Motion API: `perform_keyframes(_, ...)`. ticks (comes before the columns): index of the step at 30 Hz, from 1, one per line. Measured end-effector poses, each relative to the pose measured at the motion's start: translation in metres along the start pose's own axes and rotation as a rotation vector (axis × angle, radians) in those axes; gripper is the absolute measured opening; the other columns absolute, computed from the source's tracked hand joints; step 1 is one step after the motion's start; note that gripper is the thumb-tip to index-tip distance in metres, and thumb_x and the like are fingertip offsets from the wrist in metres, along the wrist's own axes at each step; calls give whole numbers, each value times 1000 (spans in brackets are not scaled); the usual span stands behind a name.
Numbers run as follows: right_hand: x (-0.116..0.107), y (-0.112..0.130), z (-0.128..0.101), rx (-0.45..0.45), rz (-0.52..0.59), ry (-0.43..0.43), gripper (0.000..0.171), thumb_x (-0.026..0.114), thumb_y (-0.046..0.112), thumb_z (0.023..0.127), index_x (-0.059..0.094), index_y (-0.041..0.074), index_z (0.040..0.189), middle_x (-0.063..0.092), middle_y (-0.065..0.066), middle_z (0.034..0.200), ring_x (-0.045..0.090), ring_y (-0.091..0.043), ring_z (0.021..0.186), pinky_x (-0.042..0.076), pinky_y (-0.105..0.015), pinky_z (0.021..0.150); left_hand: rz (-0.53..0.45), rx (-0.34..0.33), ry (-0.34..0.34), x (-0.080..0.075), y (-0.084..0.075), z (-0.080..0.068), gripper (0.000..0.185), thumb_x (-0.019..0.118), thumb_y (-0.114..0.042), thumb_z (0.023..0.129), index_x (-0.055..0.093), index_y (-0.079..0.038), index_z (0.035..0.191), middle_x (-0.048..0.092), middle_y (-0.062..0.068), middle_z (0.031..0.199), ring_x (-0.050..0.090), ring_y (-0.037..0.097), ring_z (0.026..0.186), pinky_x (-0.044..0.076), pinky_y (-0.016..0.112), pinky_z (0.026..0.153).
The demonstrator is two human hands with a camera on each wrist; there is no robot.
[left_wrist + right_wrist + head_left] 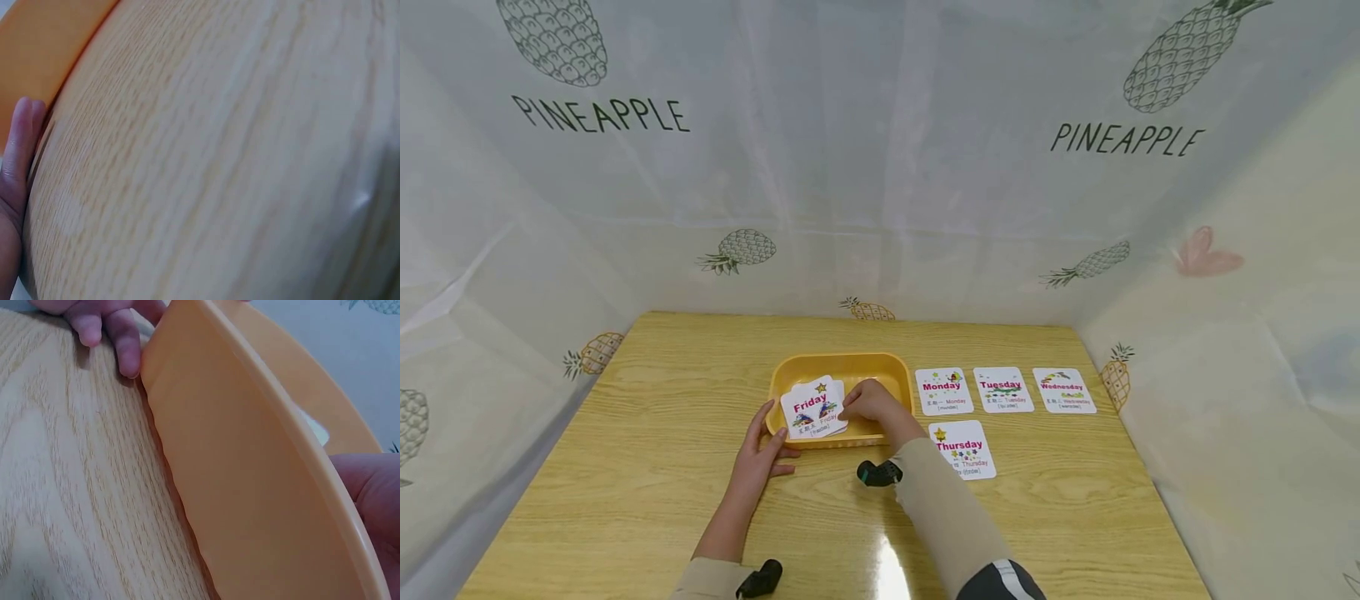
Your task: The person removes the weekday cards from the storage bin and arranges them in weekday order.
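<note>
**Weekday cards: four laid out, Friday in hand**

While my left hand (762, 457) rests open, fingers straight, against the left rim of the shallow yellow plastic tray (880, 364), my right hand (868, 402) pinches the white Friday card (811, 406) atop the tray's small stack. Monday (943, 391), Tuesday (1003, 390), Wednesday (1063, 390) form a row toward the tabletop's far-right edge; Thursday (964, 447) lies below. Judged: Friday onward unplaced.
</note>
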State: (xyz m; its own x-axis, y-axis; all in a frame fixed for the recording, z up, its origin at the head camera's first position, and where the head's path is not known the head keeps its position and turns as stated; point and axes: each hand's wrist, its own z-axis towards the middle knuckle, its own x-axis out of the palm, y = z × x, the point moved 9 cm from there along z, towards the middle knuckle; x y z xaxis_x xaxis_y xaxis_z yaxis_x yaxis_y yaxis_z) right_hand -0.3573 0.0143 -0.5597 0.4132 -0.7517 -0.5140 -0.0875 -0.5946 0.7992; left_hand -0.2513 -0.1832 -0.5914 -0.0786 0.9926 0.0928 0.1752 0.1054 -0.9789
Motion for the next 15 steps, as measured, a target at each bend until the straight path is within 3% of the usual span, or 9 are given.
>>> perform_keyframes(10, 1, 6, -6, -32, 82, 2, 15, 83, 6, 76, 70, 4, 82, 60, -2, 83, 48, -14, 70, 42, -23, 60, -1, -6, -11, 1, -2, -1, 61, 56, -27, 101, 26, -36, 153, 37, 14, 136, 68, 34, 89, 60, 36, 63)
perform_keyframes(15, 3, 12, -12, -41, 236, 62, 14, 79, -3, 77, 67, -1, 86, 63, -6, 78, 59, -16, 63, 56, -31, 66, -1, 1, -12, 1, -3, -1, 60, 55, -26, 101, 26, -36, 153, 37, 15, 134, 68, 33, 88, 60, 37, 62)
